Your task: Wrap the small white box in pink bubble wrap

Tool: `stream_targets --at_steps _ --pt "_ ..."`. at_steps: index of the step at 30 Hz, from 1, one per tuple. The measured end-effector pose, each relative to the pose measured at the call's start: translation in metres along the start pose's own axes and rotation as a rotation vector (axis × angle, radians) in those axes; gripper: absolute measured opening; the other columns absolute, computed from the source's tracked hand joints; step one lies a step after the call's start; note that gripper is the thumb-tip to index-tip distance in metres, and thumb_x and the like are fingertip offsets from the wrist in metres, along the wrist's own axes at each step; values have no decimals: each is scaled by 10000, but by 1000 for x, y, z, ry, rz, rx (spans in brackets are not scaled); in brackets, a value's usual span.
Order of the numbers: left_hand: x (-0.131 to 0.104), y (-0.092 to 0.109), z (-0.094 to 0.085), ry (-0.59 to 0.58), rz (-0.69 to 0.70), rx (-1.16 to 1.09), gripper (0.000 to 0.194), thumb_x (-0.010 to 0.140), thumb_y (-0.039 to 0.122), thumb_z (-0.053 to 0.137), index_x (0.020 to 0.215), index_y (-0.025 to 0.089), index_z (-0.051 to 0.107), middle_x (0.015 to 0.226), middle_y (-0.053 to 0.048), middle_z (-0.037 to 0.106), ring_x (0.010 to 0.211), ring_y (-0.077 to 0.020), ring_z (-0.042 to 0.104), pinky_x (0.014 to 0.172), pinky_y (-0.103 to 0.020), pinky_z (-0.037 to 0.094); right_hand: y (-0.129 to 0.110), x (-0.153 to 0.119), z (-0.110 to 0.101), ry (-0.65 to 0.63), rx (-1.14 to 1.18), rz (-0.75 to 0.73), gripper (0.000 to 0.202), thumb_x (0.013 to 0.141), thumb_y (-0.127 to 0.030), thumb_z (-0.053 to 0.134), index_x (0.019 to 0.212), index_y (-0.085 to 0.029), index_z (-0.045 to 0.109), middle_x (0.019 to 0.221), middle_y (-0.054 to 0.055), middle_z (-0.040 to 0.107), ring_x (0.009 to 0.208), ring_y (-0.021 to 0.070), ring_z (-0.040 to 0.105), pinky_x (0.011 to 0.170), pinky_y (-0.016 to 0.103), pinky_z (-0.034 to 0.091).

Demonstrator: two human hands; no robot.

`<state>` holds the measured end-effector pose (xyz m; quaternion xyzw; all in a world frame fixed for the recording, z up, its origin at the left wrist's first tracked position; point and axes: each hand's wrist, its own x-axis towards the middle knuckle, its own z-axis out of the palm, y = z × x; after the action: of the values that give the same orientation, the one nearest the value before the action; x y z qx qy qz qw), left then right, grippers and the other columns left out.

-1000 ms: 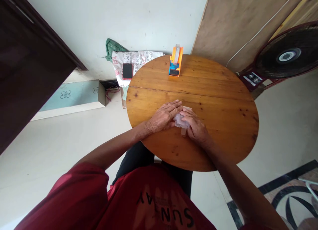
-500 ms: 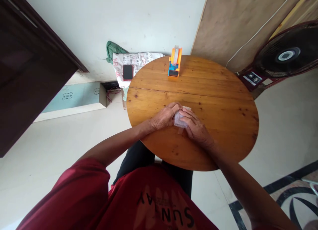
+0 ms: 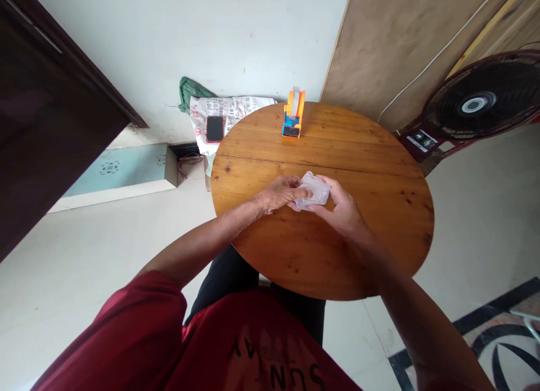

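Note:
A small package in clear, whitish plastic wrap (image 3: pixel 317 189) is between my two hands over the middle of the round wooden table (image 3: pixel 291 239). My left hand (image 3: pixel 280 194) grips its left side, with the thumb lying across the top. On the right side, my right hand (image 3: pixel 340 205) holds it between the thumb at the near edge and the fingers at the far edge. What the wrap contains cannot be made out.
An orange and blue tape dispenser (image 3: pixel 294 114) stands at the table's far edge. Left of the table, a phone (image 3: pixel 215 129) lies on a printed white sack (image 3: pixel 236 107). A large dark fan (image 3: pixel 476 104) is at the right, by the wall.
The package has been lifted and turned, and more of its top shows. My right hand has shifted from covering it to holding its right side. My left thumb now lies on top.

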<state>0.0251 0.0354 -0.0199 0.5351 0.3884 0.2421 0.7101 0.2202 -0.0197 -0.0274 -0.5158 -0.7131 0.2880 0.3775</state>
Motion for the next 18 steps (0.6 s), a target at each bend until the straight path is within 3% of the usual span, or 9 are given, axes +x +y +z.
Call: stream_targets --at_steps 3,8,13,18 --pt "8 5 -6 21 -2 132 295 855 354 636 997 99 675 832 -72 688 711 -168 638 584 -267 508 8 12 4 -8 190 105 683 725 -331 810 1344 -228 541 1292 118 688 1118 278 686 969 482 558" --pt "21 5 -21 -52 168 343 422 864 529 634 895 118 726 801 -58 703 702 -167 608 636 -268 456 20 24 5 -27 397 209 665 686 -345 841 1289 -242 581 1261 87 715 1105 268 698 963 467 572" --pt "33 -2 -21 -173 180 -2 450 812 459 743 1071 93 713 977 -103 747 830 -196 671 764 -299 493 30 28 0 -28 448 283 708 680 -339 848 1319 -249 556 1310 92 693 1153 281 682 989 478 564" --pt "38 -11 -16 -138 110 -147 586 713 475 843 1156 120 697 1073 -124 755 907 -218 710 839 -333 519 35 29 -1 -17 436 271 776 713 -366 822 1397 -267 470 1406 111 628 1200 285 661 997 476 565"
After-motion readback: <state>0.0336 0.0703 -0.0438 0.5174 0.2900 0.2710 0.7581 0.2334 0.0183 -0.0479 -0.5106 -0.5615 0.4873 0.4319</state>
